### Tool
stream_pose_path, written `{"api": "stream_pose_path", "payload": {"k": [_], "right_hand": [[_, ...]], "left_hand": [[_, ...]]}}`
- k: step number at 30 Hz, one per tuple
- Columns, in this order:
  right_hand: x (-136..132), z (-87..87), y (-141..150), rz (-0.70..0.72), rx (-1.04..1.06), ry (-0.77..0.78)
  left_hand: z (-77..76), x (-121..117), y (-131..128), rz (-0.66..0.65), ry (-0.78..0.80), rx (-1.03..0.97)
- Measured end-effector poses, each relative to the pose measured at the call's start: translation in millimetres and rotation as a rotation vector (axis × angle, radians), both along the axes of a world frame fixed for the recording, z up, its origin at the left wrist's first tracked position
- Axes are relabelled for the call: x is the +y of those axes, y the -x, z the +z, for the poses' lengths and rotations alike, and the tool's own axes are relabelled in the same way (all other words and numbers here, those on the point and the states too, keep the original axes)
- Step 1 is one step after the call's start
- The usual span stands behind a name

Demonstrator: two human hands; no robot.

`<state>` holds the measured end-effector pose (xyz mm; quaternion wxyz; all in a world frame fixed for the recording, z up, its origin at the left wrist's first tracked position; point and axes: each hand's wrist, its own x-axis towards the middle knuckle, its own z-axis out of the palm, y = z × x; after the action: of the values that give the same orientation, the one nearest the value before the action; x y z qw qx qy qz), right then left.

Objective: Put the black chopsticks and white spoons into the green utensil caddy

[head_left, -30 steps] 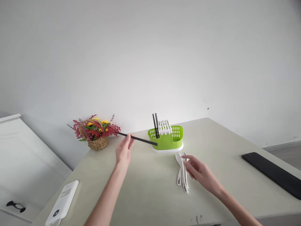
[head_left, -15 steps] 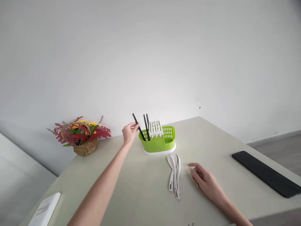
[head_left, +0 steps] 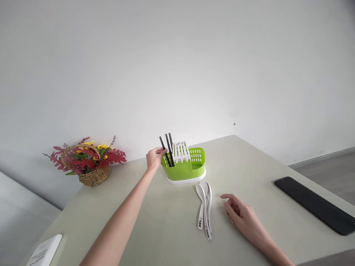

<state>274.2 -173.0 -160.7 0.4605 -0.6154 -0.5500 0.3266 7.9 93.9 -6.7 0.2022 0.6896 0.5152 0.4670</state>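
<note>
Black chopsticks (head_left: 168, 147) stand in the left compartment of a green utensil holder (head_left: 181, 172) with a white base and a white slatted piece across its middle. Fingers of my left hand (head_left: 155, 158) are closed on the leftmost chopsticks (head_left: 163, 144), whose lower ends are inside the holder. Three white spoons (head_left: 204, 207) lie bunched on the table in front of it. To their right my right hand (head_left: 244, 218) rests over the table, thumb and forefinger apart, touching no spoon.
A wicker basket (head_left: 95, 176) of red and yellow flowers stands at the back left by the wall. A long black case (head_left: 313, 205) lies near the table's right edge. At the front left is a white box (head_left: 46, 249) with printed text.
My left hand has lowered the chopsticks slightly into the holder, now steeper and nearer the others. My right hand has hardly moved. The whole view has shifted a little.
</note>
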Motion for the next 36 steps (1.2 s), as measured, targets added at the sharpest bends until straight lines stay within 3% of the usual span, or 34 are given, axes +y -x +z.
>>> {"api": "stream_pose_path", "payload": {"k": [7, 10, 13, 17, 21, 26, 29, 32, 36], "right_hand": [[0, 1.9, 1, -0.022, -0.014, -0.017], [0, 3.5, 2, -0.022, -0.017, 0.002], [0, 5.1, 2, -0.019, -0.023, -0.001], [3, 5.2, 2, -0.022, -0.079, -0.006], [13, 5.9, 3, -0.02, -0.205, 0.055], [37, 13.1, 7, -0.024, -0.291, 0.126], [52, 18.8, 12, -0.008, -0.34, 0.167], [64, 21.7, 16, -0.008, -0.396, 0.213], [71, 21.1, 17, -0.012, -0.451, 0.268]], "left_hand": [[-9.6, 15, 9, 0.051, 0.037, -0.009], [-26.9, 14, 21, 0.154, 0.045, -0.074], [-54.6, -1, 40, 0.302, 0.08, -0.151], [-93.1, -45, 68, 0.39, 0.136, -0.191], [-113.2, -107, 87, 0.285, 0.124, -0.199], [-115.8, -185, 95, 0.101, 0.191, -0.285], [-114.8, -219, 98, 0.08, 0.255, -0.242], [-114.5, -237, 99, 0.06, 0.266, -0.169], [-113.6, -243, 98, 0.051, 0.282, -0.137]]}}
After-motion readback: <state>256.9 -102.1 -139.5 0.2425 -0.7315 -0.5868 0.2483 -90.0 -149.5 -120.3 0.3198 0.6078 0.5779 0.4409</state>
